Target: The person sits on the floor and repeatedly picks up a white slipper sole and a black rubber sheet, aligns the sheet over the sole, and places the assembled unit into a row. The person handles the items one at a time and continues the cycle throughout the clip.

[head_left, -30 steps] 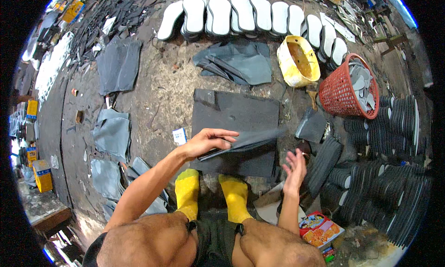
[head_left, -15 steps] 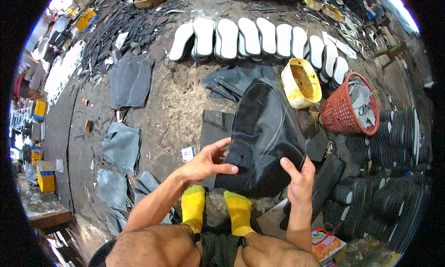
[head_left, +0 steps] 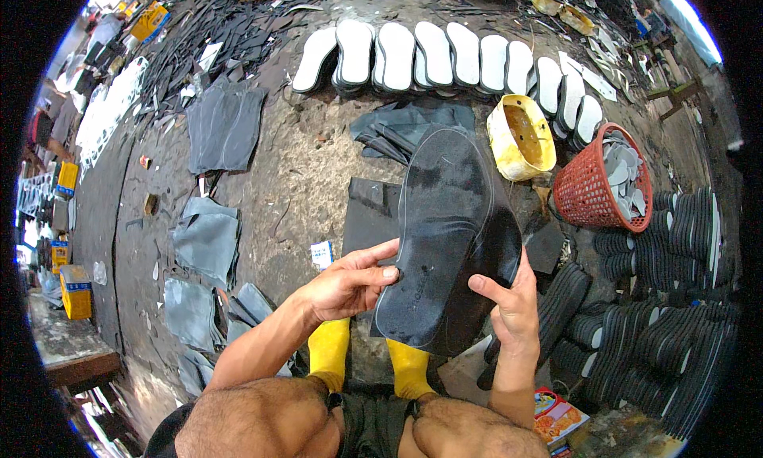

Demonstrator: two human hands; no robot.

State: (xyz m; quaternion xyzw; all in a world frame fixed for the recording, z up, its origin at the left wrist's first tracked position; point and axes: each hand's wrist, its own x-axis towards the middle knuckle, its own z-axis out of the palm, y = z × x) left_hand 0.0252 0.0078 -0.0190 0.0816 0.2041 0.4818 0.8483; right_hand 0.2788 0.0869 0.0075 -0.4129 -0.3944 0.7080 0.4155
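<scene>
Where the worn grey floor [head_left: 298, 164] spreads beneath everything, dense stacks of black shoe soles [head_left: 636, 355] fill the side from three to four o'clock. A curved row of white-topped soles [head_left: 433, 54] arches from eleven to two o'clock, beyond a heap of black offcuts [head_left: 238, 36] lying at eleven.

At the centre, raised off the floor, is a glossy black sheet [head_left: 445, 219] showing a large sole shape, its rounded top toward twelve o'clock; whether that shape is a separate piece on top I cannot tell. Dark grey sheets [head_left: 226, 124] lie at ten o'clock, with paler ones [head_left: 207, 239] at nine and eight.

Between two and three o'clock stands a red perforated plastic basket [head_left: 584, 188] of grey offcuts [head_left: 616, 160], and at two, just beside it, a cut-open yellow tub [head_left: 509, 160].

At the sheet's eight o'clock edge, the left hand [head_left: 354, 285] pinches it, thumb in front. The right hand [head_left: 513, 307] grips near its four o'clock edge, thumb across the face, fingers at the outer side.

Yellow socks [head_left: 329, 351] show toward six o'clock; a small white-and-blue box [head_left: 322, 255] lies above the left wrist.
</scene>
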